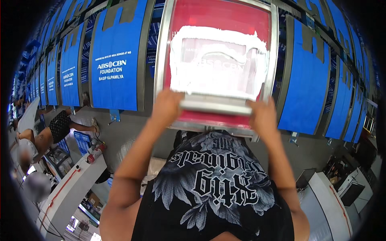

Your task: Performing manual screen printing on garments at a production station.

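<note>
A silver-edged screen printing frame (162, 52) with red mesh (221, 16) lies in front of me. Thick white ink (179, 50) rings a paler rectangle on the mesh, with lettering faintly visible through it. Across the near part of the screen lies a metal-handled squeegee (215, 105). My left hand (166, 106) is closed on its left end, and my right hand (263, 116) grips the right end. Both thumbs rest along the squeegee's top. Its blade edge is hidden under the handle.
Blue fabric panels (116, 80) on grey boards stand in a row to the left, several with white print. More blue panels (305, 88) continue on the right. Another person (44, 138) is at the far left. White counters (66, 193) flank me behind.
</note>
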Available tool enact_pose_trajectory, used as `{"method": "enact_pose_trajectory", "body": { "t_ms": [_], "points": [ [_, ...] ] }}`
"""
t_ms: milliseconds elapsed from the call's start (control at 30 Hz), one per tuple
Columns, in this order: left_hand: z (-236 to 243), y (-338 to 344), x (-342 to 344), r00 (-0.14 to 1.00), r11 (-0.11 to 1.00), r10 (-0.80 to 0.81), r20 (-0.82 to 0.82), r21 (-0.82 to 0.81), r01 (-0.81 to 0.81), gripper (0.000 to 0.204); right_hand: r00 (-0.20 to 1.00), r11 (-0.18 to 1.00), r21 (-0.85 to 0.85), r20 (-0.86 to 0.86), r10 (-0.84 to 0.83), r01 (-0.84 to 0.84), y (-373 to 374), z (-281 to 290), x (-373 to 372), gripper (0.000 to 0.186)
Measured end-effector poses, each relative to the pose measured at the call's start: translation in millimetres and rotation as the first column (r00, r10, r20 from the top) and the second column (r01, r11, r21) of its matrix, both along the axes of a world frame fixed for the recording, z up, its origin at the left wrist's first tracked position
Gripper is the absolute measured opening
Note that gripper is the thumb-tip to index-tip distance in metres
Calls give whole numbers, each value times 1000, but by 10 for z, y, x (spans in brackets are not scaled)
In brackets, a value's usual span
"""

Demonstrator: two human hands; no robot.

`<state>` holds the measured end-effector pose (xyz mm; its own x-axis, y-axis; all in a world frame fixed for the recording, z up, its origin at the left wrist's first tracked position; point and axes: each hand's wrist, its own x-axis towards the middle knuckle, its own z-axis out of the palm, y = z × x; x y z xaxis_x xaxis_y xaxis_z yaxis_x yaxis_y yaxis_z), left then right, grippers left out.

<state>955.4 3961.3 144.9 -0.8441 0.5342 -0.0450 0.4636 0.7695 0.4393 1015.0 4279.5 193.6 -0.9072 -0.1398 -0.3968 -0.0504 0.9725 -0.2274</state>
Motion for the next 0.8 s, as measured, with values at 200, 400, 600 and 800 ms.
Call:
{"method": "enact_pose_trajectory", "body": {
  "t_ms": [200, 400, 600, 800],
  "points": [
    [-146, 345, -1008, 994, 993, 107, 3, -55, -106, 25, 969, 997, 77, -243, 35, -17, 238, -405, -934, 43],
    [20, 456, -1473, 995, 979, 80, 60, -192, -67, 35, 982, 996, 87, -186, 33, -17, 419, -260, -1299, 39],
    [-115, 127, 55, 999, 998, -3, 34, 63, 1, 39, 996, 996, -65, -61, -58, 54, -11, -151, 63, 42],
    [-107, 613, -1767, 994, 992, 65, -86, -100, -73, 29, 973, 981, 192, -225, 50, -6, 448, -329, -1596, 41]
  ]
}}
